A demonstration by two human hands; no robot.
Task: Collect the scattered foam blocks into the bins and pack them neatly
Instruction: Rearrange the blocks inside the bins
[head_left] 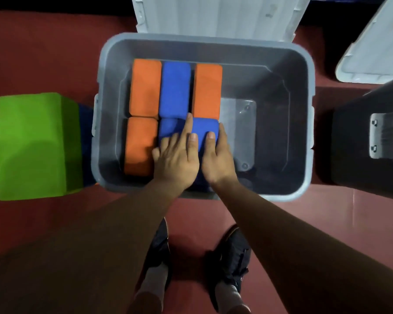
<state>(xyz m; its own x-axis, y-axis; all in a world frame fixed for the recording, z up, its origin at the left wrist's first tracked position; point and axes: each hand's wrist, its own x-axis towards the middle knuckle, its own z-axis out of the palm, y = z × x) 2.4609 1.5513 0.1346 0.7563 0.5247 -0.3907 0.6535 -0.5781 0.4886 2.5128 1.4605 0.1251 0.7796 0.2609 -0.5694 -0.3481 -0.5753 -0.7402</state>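
Both hands, left hand [176, 159] and right hand [217, 159], fingers spread flat, seat the blue block [204, 128] under them in the grey bin [304, 132]; next likely fetching the green block [32, 143].

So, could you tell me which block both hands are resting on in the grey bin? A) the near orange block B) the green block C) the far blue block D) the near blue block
D: the left hand and right hand lie flat on the near blue block inside the grey bin.

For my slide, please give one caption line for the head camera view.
Both hands, left hand and right hand, press a blue foam block beside orange foam blocks in a grey plastic bin.
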